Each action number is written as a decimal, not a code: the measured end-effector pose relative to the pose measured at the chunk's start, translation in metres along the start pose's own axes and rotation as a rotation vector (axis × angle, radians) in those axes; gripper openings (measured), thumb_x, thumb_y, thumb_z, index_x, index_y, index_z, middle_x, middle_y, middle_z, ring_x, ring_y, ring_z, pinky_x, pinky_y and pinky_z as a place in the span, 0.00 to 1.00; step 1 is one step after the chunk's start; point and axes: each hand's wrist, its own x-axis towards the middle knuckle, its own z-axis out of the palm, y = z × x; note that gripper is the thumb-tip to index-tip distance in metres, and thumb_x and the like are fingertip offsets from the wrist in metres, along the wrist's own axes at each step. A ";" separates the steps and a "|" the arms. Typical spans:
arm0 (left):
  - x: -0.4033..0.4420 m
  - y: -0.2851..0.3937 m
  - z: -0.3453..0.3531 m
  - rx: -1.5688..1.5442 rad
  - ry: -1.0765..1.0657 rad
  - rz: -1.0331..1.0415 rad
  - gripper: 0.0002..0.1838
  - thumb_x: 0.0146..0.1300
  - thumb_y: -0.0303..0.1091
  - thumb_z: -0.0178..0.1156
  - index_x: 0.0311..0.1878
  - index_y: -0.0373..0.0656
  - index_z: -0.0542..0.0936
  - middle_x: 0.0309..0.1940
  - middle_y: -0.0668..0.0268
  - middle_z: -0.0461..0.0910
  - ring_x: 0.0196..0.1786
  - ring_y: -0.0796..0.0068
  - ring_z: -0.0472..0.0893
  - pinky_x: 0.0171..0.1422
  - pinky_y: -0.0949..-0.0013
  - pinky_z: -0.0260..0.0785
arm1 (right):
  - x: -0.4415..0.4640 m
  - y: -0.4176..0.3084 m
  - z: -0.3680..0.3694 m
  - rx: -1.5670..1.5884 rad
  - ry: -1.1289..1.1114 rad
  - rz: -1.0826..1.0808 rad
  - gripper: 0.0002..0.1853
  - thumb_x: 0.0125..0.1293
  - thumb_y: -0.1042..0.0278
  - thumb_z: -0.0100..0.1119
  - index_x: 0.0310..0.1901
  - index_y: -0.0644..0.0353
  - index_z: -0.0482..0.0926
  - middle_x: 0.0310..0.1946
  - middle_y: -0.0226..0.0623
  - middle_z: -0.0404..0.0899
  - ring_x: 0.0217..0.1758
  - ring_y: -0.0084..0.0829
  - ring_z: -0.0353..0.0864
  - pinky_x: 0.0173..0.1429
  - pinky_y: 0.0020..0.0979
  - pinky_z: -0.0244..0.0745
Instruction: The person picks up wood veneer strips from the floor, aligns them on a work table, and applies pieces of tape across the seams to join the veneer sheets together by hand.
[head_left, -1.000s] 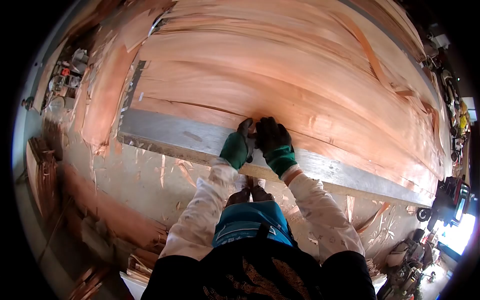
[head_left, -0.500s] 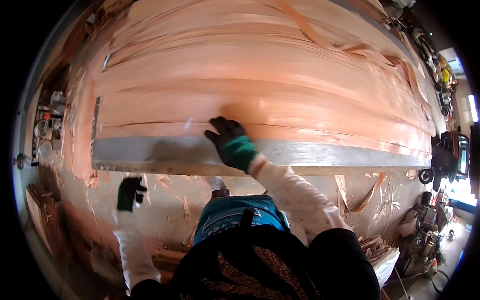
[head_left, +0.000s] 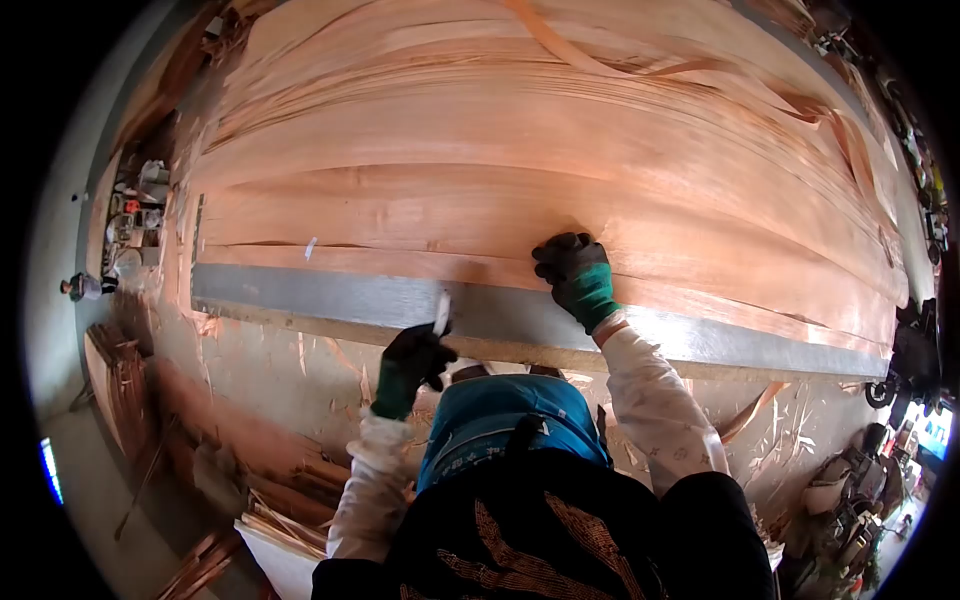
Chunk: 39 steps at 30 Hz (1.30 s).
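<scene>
Thin wood veneer sheets (head_left: 420,200) lie over a long table, ending near its grey front strip (head_left: 340,290). My right hand (head_left: 575,270), in a black and green glove, rests at the front edge of the veneer with its fingers curled; whatever is under them is hidden. Lower and to the left, my left hand (head_left: 410,365), gloved alike, is closed on a small white strip (head_left: 442,312) that sticks up past the fingers over the grey strip. Another small white piece (head_left: 311,248) lies on the veneer to the left.
A loose veneer ribbon (head_left: 560,48) curls across the far part of the sheets. Veneer scraps (head_left: 790,430) litter the floor, with stacked offcuts (head_left: 120,390) at left. A person (head_left: 88,287) stands far left. Assorted clutter (head_left: 850,480) fills the right side.
My left hand has risen from beside the table to its front edge, now showing a white strip. My right hand has shifted right along the veneer edge, its fingers curling in.
</scene>
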 end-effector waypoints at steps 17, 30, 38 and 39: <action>0.097 -0.002 0.088 -0.002 -0.246 0.015 0.25 0.69 0.33 0.52 0.69 0.48 0.68 0.35 0.59 0.83 0.22 0.71 0.79 0.20 0.69 0.69 | -0.017 -0.028 0.042 -0.424 0.186 -0.264 0.18 0.56 0.61 0.57 0.49 0.54 0.80 0.53 0.38 0.76 0.57 0.42 0.73 0.46 0.44 0.70; 0.071 0.079 -0.045 0.689 0.237 -0.018 0.19 0.69 0.45 0.51 0.50 0.37 0.74 0.27 0.53 0.82 0.13 0.66 0.75 0.16 0.66 0.69 | -0.056 0.000 -0.029 -0.217 0.105 -0.262 0.19 0.59 0.62 0.55 0.52 0.53 0.79 0.57 0.46 0.75 0.62 0.49 0.71 0.58 0.49 0.68; -0.086 -0.121 0.151 0.255 0.190 -0.082 0.16 0.67 0.41 0.57 0.50 0.39 0.78 0.44 0.60 0.82 0.40 0.66 0.83 0.40 0.64 0.79 | -0.219 0.242 -0.249 -0.237 0.076 0.058 0.23 0.50 0.57 0.67 0.50 0.51 0.81 0.51 0.41 0.76 0.51 0.43 0.76 0.48 0.43 0.74; -0.069 -0.166 0.149 0.107 0.051 -0.104 0.15 0.66 0.39 0.59 0.48 0.38 0.79 0.43 0.60 0.82 0.40 0.66 0.83 0.42 0.63 0.79 | -0.224 0.255 -0.259 -0.194 0.073 0.037 0.19 0.51 0.58 0.67 0.46 0.50 0.81 0.48 0.38 0.77 0.48 0.42 0.77 0.45 0.43 0.74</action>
